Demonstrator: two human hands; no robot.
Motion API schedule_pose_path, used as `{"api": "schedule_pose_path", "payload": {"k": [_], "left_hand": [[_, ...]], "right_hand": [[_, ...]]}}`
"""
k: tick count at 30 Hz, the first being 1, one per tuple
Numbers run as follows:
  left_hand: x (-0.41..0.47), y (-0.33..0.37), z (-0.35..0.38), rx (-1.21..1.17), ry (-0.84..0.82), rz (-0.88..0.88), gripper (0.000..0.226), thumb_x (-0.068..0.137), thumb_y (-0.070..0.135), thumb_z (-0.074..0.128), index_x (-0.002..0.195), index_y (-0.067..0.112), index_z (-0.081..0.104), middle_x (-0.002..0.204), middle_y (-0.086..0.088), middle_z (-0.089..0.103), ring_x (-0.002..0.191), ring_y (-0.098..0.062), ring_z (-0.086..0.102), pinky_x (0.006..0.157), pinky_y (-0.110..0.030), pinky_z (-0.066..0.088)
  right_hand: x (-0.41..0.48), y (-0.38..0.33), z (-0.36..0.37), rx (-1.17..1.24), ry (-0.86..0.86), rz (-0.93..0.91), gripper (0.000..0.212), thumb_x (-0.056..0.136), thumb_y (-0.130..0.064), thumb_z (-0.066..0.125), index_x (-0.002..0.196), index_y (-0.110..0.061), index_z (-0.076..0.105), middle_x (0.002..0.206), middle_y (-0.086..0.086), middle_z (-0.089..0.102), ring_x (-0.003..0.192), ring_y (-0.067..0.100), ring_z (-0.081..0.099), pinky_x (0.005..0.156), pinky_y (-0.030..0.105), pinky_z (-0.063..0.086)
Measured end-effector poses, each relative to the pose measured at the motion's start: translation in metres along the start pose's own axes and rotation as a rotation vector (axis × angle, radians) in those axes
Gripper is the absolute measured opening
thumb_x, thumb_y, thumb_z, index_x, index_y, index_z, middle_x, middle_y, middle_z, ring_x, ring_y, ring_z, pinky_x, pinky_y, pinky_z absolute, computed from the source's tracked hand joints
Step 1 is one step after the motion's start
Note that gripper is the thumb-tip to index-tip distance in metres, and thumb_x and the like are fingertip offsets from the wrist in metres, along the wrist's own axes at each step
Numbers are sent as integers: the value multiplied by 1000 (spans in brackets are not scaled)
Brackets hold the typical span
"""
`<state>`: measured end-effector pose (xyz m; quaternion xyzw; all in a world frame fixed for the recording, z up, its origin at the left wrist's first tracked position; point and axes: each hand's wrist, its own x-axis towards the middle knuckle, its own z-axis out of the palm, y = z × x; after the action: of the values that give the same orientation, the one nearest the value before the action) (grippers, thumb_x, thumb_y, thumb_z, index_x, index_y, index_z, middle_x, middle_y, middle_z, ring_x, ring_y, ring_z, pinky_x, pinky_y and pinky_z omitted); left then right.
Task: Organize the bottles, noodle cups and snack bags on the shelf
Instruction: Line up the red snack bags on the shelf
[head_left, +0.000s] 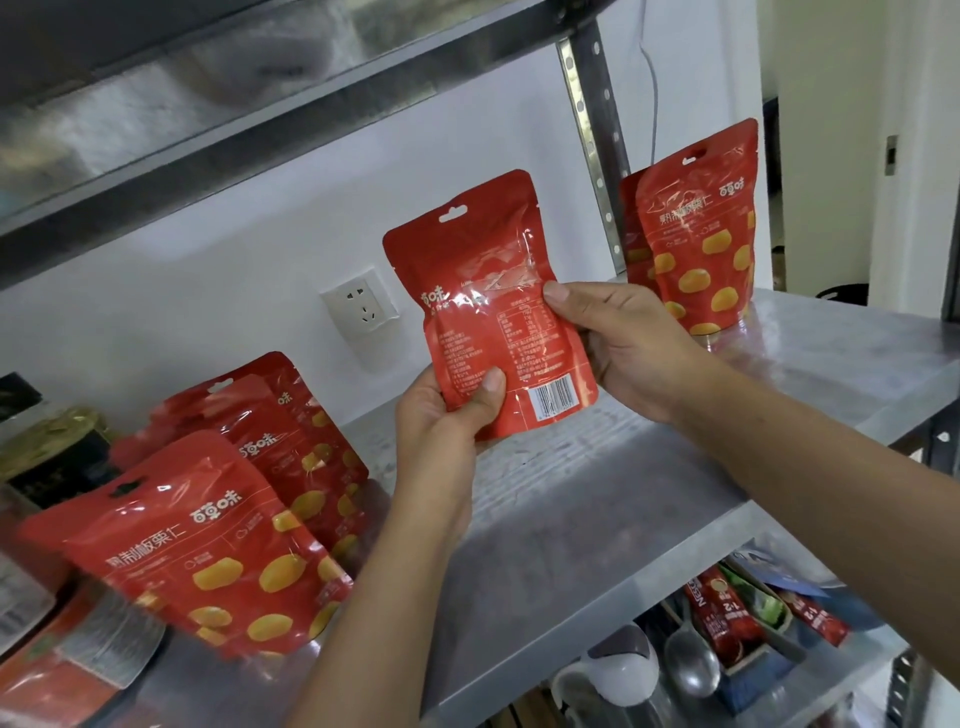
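Note:
A red snack bag is held up above the grey shelf, its printed back with barcode facing me. My left hand grips its lower left corner, thumb on the front. My right hand pinches its right edge, thumb pressed on the label. Two matching red bags with yellow chestnut pictures stand upright at the shelf's back right. Several more of the same bags lean in a loose pile at the left.
A wall socket sits on the white wall behind. A gold and black noodle cup stands far left. The perforated shelf post rises at the right. Below the shelf lie sachets and a spoon.

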<state>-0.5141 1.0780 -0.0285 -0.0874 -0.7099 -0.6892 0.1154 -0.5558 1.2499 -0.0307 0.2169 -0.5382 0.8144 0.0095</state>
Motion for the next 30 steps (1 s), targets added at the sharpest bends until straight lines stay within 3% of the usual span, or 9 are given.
{"api": "schedule_pose_path", "payload": {"k": [7, 13, 18, 20, 22, 24, 26, 28, 30], "left_hand": [[0, 0, 2, 24, 21, -8, 53, 77, 32, 71, 125, 13, 62, 115, -4, 74, 102, -23, 73, 93, -48, 58], [0, -4, 7, 23, 44, -8, 52, 82, 32, 72, 129, 18, 56, 119, -1, 71, 104, -19, 71, 92, -38, 59], [6, -17, 10, 424, 299, 174, 44, 89, 23, 74, 118, 32, 41, 115, 5, 57, 100, -10, 61, 83, -23, 52], [4, -18, 14, 477, 234, 242, 35, 91, 24, 71, 116, 31, 48, 111, 9, 61, 97, -5, 62, 78, -12, 50], [0, -17, 20, 386, 66, 187, 38, 92, 39, 65, 126, 31, 52, 122, 13, 62, 108, 0, 61, 83, -4, 47], [-1, -15, 21, 182, -40, 102, 50, 85, 55, 61, 132, 37, 52, 128, 18, 63, 116, 1, 61, 96, -17, 50], [2, -12, 16, 52, -17, 38, 55, 80, 58, 67, 130, 38, 54, 124, 14, 67, 114, -5, 66, 99, -34, 54], [6, -12, 10, 112, 78, 31, 52, 83, 46, 72, 129, 28, 56, 122, 8, 69, 111, -12, 68, 99, -42, 55], [8, -14, 7, 142, 151, 35, 32, 89, 30, 72, 119, 24, 62, 116, 4, 72, 106, -17, 70, 96, -45, 57]], "right_hand": [[2, 2, -2, 10, 6, -12, 33, 85, -37, 61, 106, -14, 71, 108, 6, 75, 102, 26, 72, 93, 40, 57], [3, 4, -3, 16, 40, -48, 26, 92, -31, 60, 105, -12, 72, 109, 8, 75, 103, 28, 72, 92, 41, 58], [8, 11, 2, -140, 260, -199, 17, 99, -14, 58, 98, -17, 75, 91, 1, 78, 85, 20, 75, 77, 31, 61], [6, 13, 6, -209, 333, -263, 18, 100, -14, 58, 97, -22, 74, 86, -6, 78, 80, 14, 75, 72, 26, 60], [1, 15, 14, -302, 304, -317, 20, 100, -16, 59, 99, -27, 75, 89, -7, 78, 83, 14, 75, 75, 27, 59], [-8, 18, 23, -361, 169, -312, 18, 98, -22, 61, 101, -21, 78, 94, 1, 78, 88, 20, 74, 81, 33, 60], [-12, 16, 26, -303, 113, -289, 23, 96, -25, 61, 99, -10, 79, 92, 6, 78, 86, 24, 74, 76, 36, 60], [-8, 12, 20, -293, 189, -305, 12, 95, -17, 64, 100, -18, 76, 88, -4, 76, 77, 12, 72, 62, 26, 56], [0, 9, 11, -428, 243, -256, 24, 92, -19, 70, 115, -27, 66, 96, -11, 69, 76, 4, 65, 55, 15, 48]]}}
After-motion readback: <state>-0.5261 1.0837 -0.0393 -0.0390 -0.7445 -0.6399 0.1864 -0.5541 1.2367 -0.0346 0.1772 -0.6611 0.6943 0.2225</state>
